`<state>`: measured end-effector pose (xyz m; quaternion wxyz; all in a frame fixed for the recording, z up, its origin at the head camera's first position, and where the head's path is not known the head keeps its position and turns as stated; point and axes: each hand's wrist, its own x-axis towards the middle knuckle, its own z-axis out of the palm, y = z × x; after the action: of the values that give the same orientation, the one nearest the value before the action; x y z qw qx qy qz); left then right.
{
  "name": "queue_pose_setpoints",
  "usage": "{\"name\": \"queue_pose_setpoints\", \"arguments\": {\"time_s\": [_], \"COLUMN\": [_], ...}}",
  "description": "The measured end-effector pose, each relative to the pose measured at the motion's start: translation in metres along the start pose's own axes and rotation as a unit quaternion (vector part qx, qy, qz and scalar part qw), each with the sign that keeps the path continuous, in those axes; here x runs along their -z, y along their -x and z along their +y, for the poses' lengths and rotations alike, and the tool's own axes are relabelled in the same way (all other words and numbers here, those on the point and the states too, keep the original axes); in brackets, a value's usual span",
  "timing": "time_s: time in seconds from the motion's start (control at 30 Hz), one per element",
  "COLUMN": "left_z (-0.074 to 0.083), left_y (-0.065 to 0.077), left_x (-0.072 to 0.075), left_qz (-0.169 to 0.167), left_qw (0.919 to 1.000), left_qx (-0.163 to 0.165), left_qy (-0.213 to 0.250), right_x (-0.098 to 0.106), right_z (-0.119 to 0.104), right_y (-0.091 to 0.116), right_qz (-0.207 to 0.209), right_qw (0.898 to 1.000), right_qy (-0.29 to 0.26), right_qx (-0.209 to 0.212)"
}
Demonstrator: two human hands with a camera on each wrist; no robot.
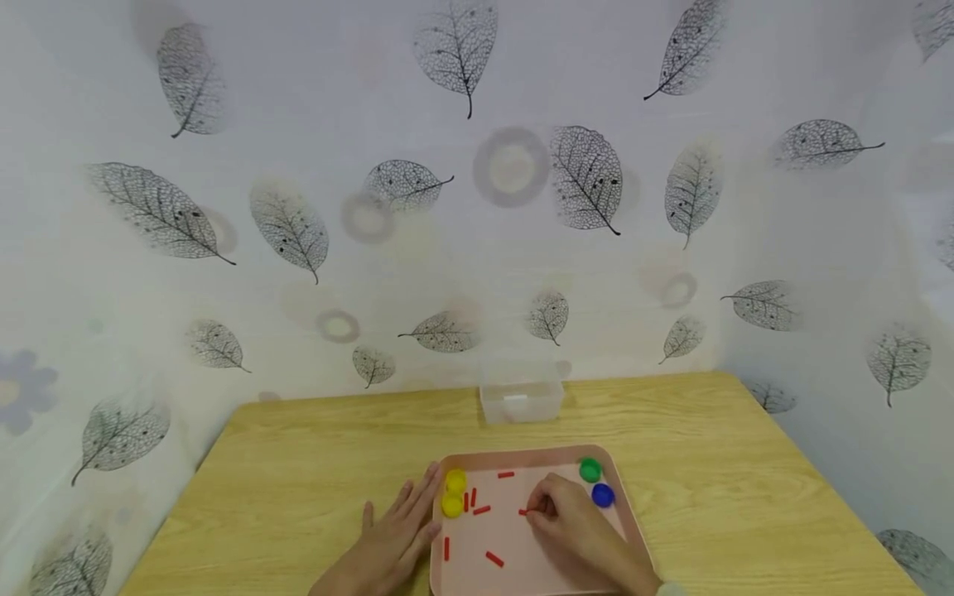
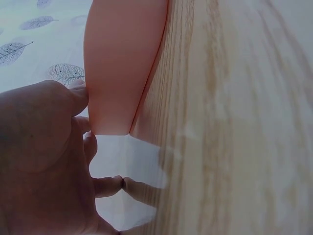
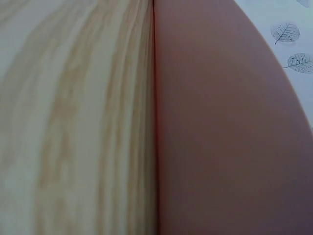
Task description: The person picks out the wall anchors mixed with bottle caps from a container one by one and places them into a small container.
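A pink tray [image 1: 522,579] lies on the wooden table. Over its right half, my right hand [image 1: 570,517] pinches a small red stick [image 1: 523,512] between thumb and fingertips. Several more red sticks lie scattered in the tray, among them one near the front [image 1: 495,559] and one at the back [image 1: 506,475]. My left hand [image 1: 387,542] has its fingers spread and touches the tray's left side; the left wrist view shows this hand [image 2: 44,156] against the tray's outer wall [image 2: 122,63]. The right wrist view shows only the tray wall [image 3: 220,122] and table, with the right hand hidden.
Two yellow round pieces [image 1: 453,505] sit at the tray's left edge. A green round piece [image 1: 590,470] and a blue one [image 1: 603,495] lie at its back right. A clear plastic box [image 1: 522,406] stands behind the tray, near the leaf-patterned backdrop [image 1: 447,248].
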<state>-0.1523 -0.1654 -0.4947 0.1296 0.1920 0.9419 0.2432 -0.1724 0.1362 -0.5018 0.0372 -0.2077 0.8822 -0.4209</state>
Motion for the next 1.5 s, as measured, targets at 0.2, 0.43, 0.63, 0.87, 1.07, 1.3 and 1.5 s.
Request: {"name": "queue_pose_setpoints", "arguments": {"time_s": [0.2, 0.43, 0.63, 0.87, 1.07, 1.3, 1.5], "left_z": [-0.001, 0.000, 0.001, 0.002, 0.001, 0.000, 0.000], "left_y": [0.000, 0.001, 0.003, 0.003, 0.005, 0.003, 0.006], "left_x": [0.001, 0.002, 0.004, 0.002, 0.002, 0.000, 0.002], "left_qz": [-0.002, -0.002, 0.001, 0.008, 0.017, 0.028, 0.050], "left_qw": [1.0000, 1.0000, 1.0000, 0.9999, 0.9998, 0.9995, 0.9982], "left_qx": [0.001, 0.001, 0.005, 0.008, 0.004, -0.008, -0.027], "left_qy": [0.001, 0.006, -0.002, -0.004, -0.006, -0.009, -0.021], "right_x": [-0.001, 0.000, 0.001, 0.003, 0.011, 0.029, 0.042], "right_z": [-0.003, -0.005, -0.009, -0.016, -0.025, -0.030, -0.032], "right_y": [-0.001, 0.001, 0.001, 0.001, -0.002, -0.011, -0.022], "right_qz": [0.005, 0.002, -0.004, 0.039, 0.062, 0.142, 0.155], "right_qw": [1.000, 0.999, 0.999, 0.999, 0.997, 0.978, 0.975], "right_qy": [0.018, 0.030, 0.021, 0.035, 0.037, 0.115, 0.113], "right_qx": [-0.006, -0.026, -0.042, -0.008, 0.042, 0.099, 0.111]}}
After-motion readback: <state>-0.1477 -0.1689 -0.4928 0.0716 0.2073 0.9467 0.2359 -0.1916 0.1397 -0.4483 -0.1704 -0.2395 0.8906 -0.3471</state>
